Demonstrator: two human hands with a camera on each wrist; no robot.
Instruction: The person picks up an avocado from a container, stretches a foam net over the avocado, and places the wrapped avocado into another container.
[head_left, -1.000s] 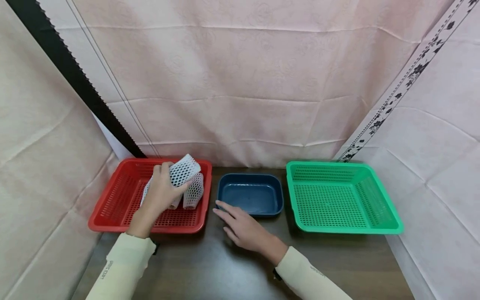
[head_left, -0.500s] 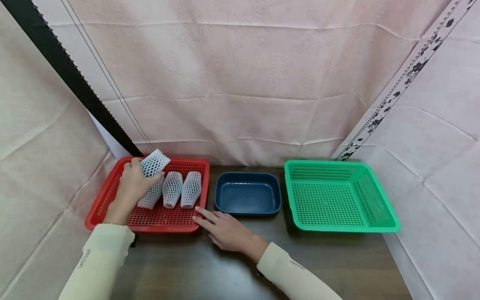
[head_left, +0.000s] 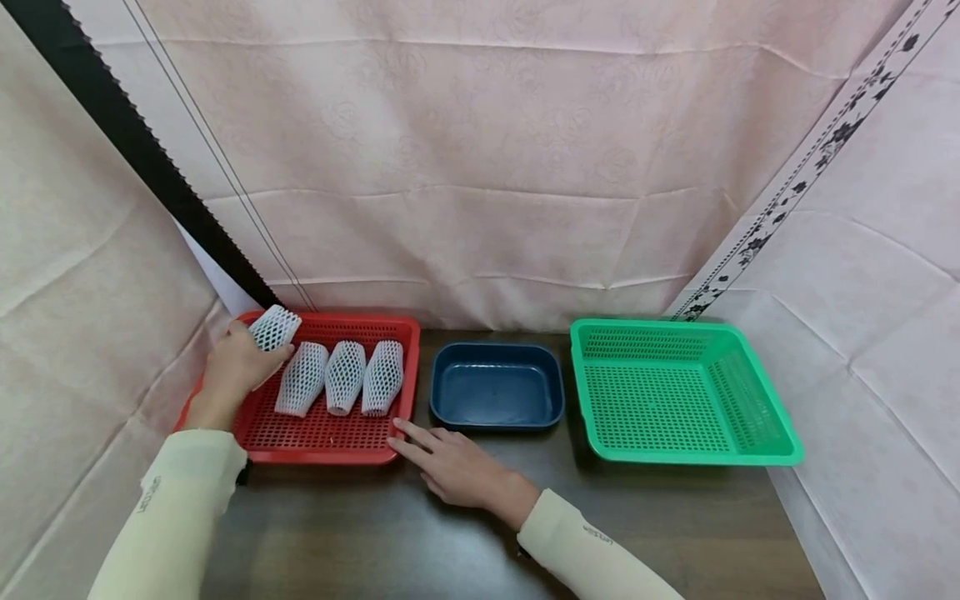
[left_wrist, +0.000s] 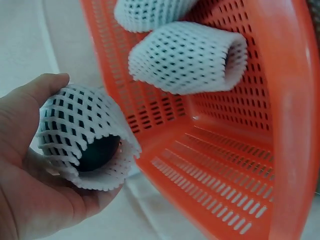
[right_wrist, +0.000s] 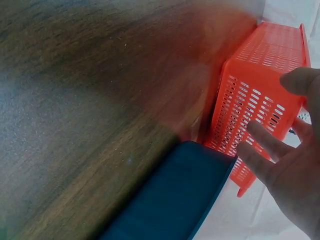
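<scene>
My left hand [head_left: 231, 367] grips a white foam net sleeve [head_left: 274, 328] above the left end of the red basket [head_left: 322, 457]. In the left wrist view a dark, smooth, rounded thing [left_wrist: 99, 154] shows inside that foam net, its kind unclear. Three more foam net sleeves, the left [head_left: 302, 380], the middle [head_left: 345, 378] and the right [head_left: 383, 378], lie side by side in the basket. My right hand [head_left: 461, 468] has its fingers extended at the basket's front right corner; whether they touch the rim I cannot tell.
A dark blue tray [head_left: 497, 421] stands between the red basket and a green basket [head_left: 690, 460] on the right. All three sit on a dark wooden table [head_left: 360, 533]. Pale cloth [head_left: 480, 167] hangs behind and on both sides.
My left hand has moved left across the red basket with the held foam net sleeve, uncovering the other three. My right hand has shifted left from the blue tray to the basket's corner.
</scene>
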